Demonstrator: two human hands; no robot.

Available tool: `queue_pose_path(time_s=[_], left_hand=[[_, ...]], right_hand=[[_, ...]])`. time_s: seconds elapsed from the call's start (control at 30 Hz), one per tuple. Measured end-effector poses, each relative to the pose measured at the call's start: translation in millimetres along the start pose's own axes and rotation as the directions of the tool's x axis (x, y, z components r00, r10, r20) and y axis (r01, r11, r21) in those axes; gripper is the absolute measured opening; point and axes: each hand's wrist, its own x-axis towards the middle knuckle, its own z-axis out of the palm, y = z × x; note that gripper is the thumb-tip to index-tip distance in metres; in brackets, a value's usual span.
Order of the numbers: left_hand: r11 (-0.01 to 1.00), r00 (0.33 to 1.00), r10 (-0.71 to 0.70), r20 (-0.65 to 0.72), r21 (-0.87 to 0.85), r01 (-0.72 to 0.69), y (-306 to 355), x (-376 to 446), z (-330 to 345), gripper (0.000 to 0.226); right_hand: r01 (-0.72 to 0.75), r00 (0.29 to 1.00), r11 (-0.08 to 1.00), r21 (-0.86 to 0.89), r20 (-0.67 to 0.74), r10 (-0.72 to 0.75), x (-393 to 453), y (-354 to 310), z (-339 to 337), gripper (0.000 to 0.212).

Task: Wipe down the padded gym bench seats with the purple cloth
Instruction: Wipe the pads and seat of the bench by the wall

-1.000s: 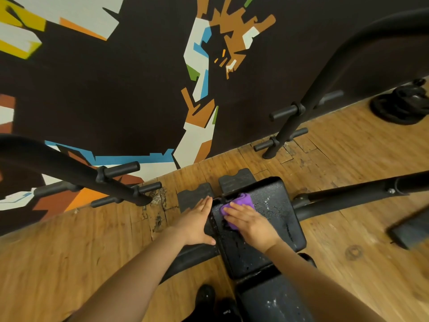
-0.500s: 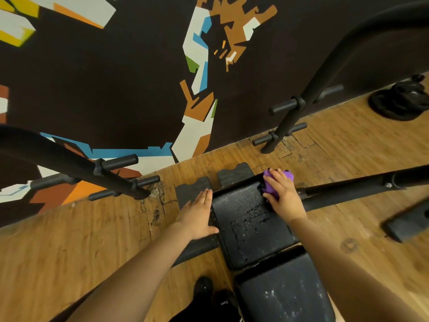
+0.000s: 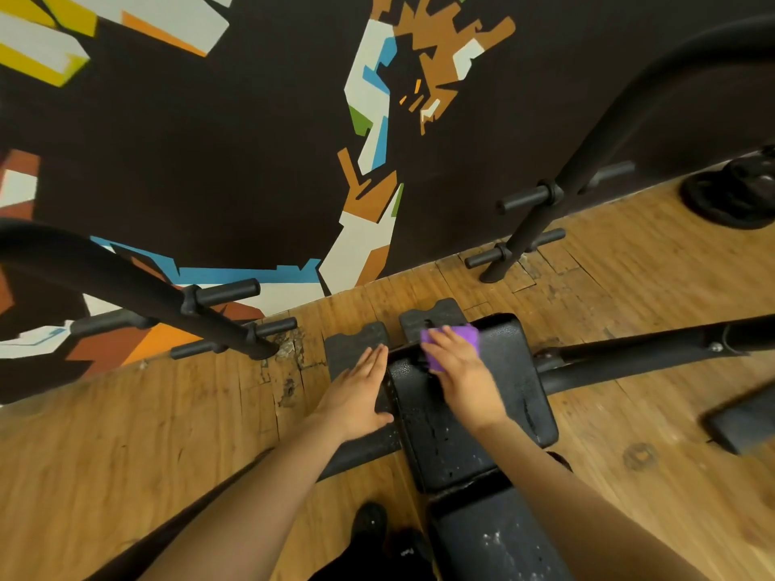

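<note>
Head view: a black padded seat pad (image 3: 495,396) of a gym bench lies lengthwise below the camera on a wooden plank floor (image 3: 126,446), its far end pointing toward a dark wall (image 3: 230,161) painted with angular white, orange, blue and yellow shapes. The right hand (image 3: 465,371) presses the purple cloth (image 3: 459,335) flat against the far left corner of the seat pad; the fingers lie spread over the cloth, which shows beyond and beside the fingertips. The left hand (image 3: 356,392) rests with straight, closed fingers along the left edge of the seat pad, holding nothing, its thumb touching the pad's side. White specks and scuffs mark the pad's surface. A second pad (image 3: 495,543) continues the bench at its near end, separated from the seat pad by a narrow gap, and is also flecked with white. Two flat black foot plates (image 3: 356,341) sit just beyond the far end of the seat pad. A black frame tube (image 3: 646,350) runs from the right edge of the seat pad toward the right. Curved black uprights (image 3: 126,283) with short pegs stand left and right of the bench. Black weight plates (image 3: 734,195) lie by the wall at far right.
</note>
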Motion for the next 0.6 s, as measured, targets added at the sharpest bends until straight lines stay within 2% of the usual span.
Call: queue_pose_path(time_s=[0.07,0.13,0.33,0.43,0.53,0.6], left_hand=[[0.999,0.998,-0.045,-0.037,-0.019,0.044,-1,-5,5,0.105],[0.995,0.994,-0.097,-0.051,-0.017,0.096,-2,-8,8,0.104],[0.995,0.994,-0.104,-0.029,0.007,0.104,-4,-10,8,0.11],[0.998,0.998,-0.066,-0.017,0.023,0.067,1,-10,6,0.113],[0.997,0.999,-0.045,-0.002,0.066,0.045,5,-8,7,0.115],[0.993,0.999,-0.036,-0.007,0.111,0.036,6,-7,7,0.115]], right_hand=[[0.209,0.971,0.977,-0.029,0.126,-0.204,15,-17,17,0.054],[0.299,0.943,0.953,-0.054,0.172,-0.286,20,-23,30,0.055],[0.395,0.909,0.915,-0.079,0.174,-0.378,-16,-10,39,0.054],[0.464,0.87,0.881,-0.09,0.232,-0.435,-31,3,33,0.039],[0.5,0.834,0.863,-0.078,0.313,-0.455,-30,8,19,0.041],[0.498,0.819,0.865,-0.065,0.362,-0.445,-29,19,9,0.058]])
